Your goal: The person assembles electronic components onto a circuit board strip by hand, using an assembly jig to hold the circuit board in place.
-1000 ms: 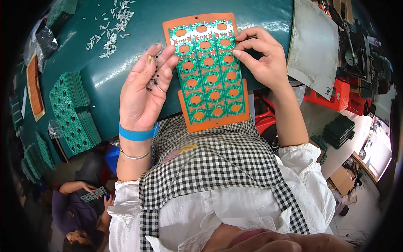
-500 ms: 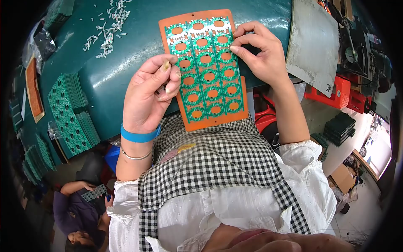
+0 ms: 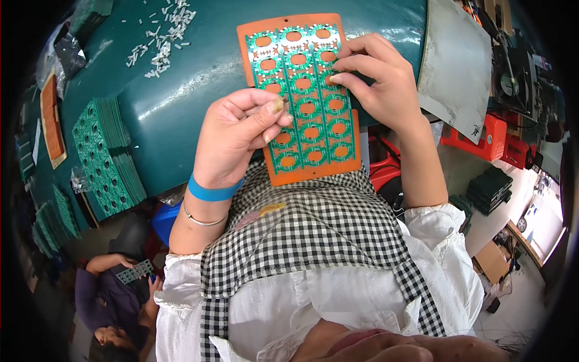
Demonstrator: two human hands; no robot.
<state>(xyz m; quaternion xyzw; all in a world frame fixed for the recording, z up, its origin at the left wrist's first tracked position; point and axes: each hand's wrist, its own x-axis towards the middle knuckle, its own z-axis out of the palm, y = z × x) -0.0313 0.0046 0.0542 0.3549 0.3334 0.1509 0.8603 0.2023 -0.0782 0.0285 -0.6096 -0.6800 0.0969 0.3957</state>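
Note:
A green circuit board panel (image 3: 303, 94) with rows of ring-shaped boards lies on an orange tray (image 3: 338, 172), which reaches over the table's near edge toward my checked apron. Small white parts sit on the rings in its far rows. My left hand (image 3: 244, 130) is over the panel's left column, thumb pressed to the bent fingers; whatever they pinch is hidden. At the panel's right edge, my right hand (image 3: 383, 78) has its thumb and fingertips drawn together, close to a ring in the right column. I cannot make out anything between them.
Loose small white pieces (image 3: 161, 57) are scattered at the far left of the green table (image 3: 181, 114). Stacked green panels (image 3: 111, 145) and another orange tray (image 3: 52, 120) lie further left. A grey metal sheet (image 3: 455, 72) is on the right. Another person (image 3: 111, 295) sits lower left, holding a panel.
My left hand has moved right, from beside the panel's left edge to over its left column. My right hand has come slightly nearer along the right edge. The view has shifted a little.

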